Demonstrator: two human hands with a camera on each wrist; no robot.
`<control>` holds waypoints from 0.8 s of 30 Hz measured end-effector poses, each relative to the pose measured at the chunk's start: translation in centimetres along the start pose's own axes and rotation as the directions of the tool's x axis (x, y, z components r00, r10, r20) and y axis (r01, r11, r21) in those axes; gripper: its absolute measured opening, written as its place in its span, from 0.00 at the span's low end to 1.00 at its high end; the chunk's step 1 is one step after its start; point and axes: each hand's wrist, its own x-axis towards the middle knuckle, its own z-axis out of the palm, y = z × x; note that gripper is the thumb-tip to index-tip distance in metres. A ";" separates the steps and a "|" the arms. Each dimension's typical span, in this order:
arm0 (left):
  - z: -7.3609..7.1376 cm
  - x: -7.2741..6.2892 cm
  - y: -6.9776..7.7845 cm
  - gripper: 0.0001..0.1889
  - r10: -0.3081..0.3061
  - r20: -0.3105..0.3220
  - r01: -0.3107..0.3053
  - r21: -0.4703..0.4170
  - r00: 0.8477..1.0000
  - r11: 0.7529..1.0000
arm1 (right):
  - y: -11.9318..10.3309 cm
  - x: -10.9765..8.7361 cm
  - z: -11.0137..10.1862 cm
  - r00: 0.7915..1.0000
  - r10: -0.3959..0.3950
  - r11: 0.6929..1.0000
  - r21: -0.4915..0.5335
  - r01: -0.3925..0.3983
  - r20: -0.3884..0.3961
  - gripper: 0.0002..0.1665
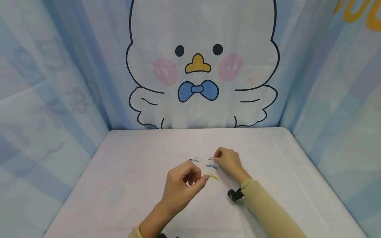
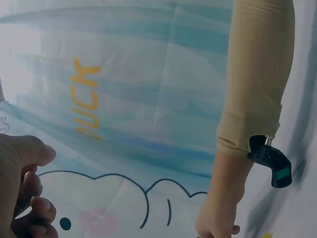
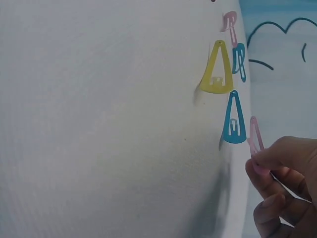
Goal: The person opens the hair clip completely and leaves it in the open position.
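Note:
My right hand [image 1: 230, 162] pinches a pink snap hair clip [image 3: 253, 121] between thumb and index finger, over the far half of the table. Just beside it lies a blue hair clip [image 3: 234, 138]. A yellow hair clip [image 3: 217, 89] stands out closer to the right wrist camera. Beyond that are another blue hair clip [image 3: 239, 62] and a second pink hair clip [image 3: 230, 25]. My left hand [image 1: 180, 185] hovers over the table with bent, relaxed fingers and nothing in them. In the head view its thumb tip comes right up to the yellow clip.
The white-covered table [image 1: 131, 205] runs back to a curtain with a cartoon bird [image 1: 202, 29], and printed curtains rise on both sides. A small black camera [image 1: 235, 194] sticks out from the right wrist, close over the table.

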 end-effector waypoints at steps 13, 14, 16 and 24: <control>-0.1 0.0 0.1 0.13 -0.008 0.016 0.008 0.020 1.000 1.000 | 0.1 0.4 0.5 1.000 0.011 1.000 0.010 -0.011 0.016 0.04; -0.1 0.0 0.1 0.13 -0.010 0.016 0.009 0.021 1.000 1.000 | 0.1 0.4 0.5 1.000 0.008 1.000 0.014 -0.008 0.015 0.04; -0.1 0.0 0.0 0.13 -0.005 0.017 0.004 0.020 1.000 1.000 | 0.1 0.5 0.4 1.000 -0.003 1.000 0.016 0.003 0.009 0.04; -0.9 0.4 -0.7 0.12 0.002 0.083 -0.009 0.083 0.997 0.997 | 0.0 0.1 -0.5 0.999 -0.030 0.999 0.021 0.029 0.044 0.06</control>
